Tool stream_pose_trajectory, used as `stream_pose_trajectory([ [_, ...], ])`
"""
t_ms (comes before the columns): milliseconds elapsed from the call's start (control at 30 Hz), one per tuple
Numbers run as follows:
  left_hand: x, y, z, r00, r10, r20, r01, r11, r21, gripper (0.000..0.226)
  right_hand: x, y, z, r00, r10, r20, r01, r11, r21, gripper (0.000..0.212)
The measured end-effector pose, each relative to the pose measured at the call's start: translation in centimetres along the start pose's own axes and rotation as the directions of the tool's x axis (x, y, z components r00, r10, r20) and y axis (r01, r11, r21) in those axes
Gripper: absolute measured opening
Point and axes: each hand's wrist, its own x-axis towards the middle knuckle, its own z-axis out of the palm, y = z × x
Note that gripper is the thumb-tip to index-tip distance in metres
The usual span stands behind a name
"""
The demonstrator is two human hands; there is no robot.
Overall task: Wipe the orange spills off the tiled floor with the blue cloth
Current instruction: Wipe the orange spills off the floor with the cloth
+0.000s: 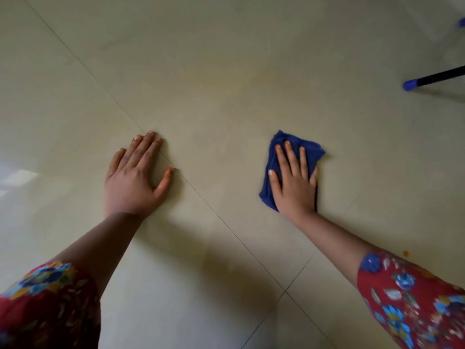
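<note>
Half-hidden blue cloth under right hand, fingers straight; left hand flat on floor.

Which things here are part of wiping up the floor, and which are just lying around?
Part of the job:
- blue cloth, pressed flat by the right hand
- left hand, resting on the tiled floor
- small orange spot beside the right sleeve

Just lying about:
- black pole with a blue tip
- blue object at the right edge, too cut off to identify

i can read no text, label, brand, number or sign from here: none on the blue cloth, the floral sleeves or the tiled floor.
</note>
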Motion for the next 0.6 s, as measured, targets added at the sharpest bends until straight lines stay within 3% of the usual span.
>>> stream_pose_trajectory([
  [100, 0.3, -0.1, 0.2, 1.000, 0.009, 0.003, -0.009, 1.000, -0.011, 0.065, 3.9, -6.3, -0.4, 1.000, 0.017, -0.019, -0.016, 0.999, 0.044, 0.065],
  [167, 0.1, -0.2, 0.1, 1.000, 0.007, -0.021, -0.008, 0.999, -0.051, 0.064, 4.2, -11.8, -0.2, 0.998, -0.060, -0.026, 0.062, 0.995, 0.081, 0.066],
  [267, -1.1, -0.4, -0.5, 0.997, -0.051, -0.065, 0.045, 0.995, -0.087, 0.059, -2.4, -16.2, 0.3, 0.924, -0.381, -0.035, 0.382, 0.920, 0.090, 0.059],
  [367, -3.9, -1.0, -2.3, 0.983, -0.146, -0.113, 0.136, 0.986, -0.093, 0.054, -7.6, -12.0, 0.7, 0.813, -0.580, -0.039, 0.581, 0.808, 0.099, 0.058],
  [433, -6.6, -1.7, -3.4, 0.978, -0.184, -0.095, 0.176, 0.980, -0.089, 0.054, -6.5, -8.5, 0.9, 0.883, -0.468, -0.039, 0.469, 0.882, 0.040, 0.058],
  [500, -9.7, -3.3, -4.4, 0.977, -0.202, -0.074, 0.199, 0.979, -0.040, 0.055, -3.8, -7.4, 0.6, 0.971, -0.238, -0.009, 0.238, 0.971, 0.022, 0.058],
  [600, -13.5, -7.0, -4.9, 0.962, -0.265, -0.062, 0.269, 0.960, 0.074, 0.057, 0.1, -11.3, -0.1, 1.000, -0.017, 0.016, 0.016, 0.996, 0.093, 0.057],
])
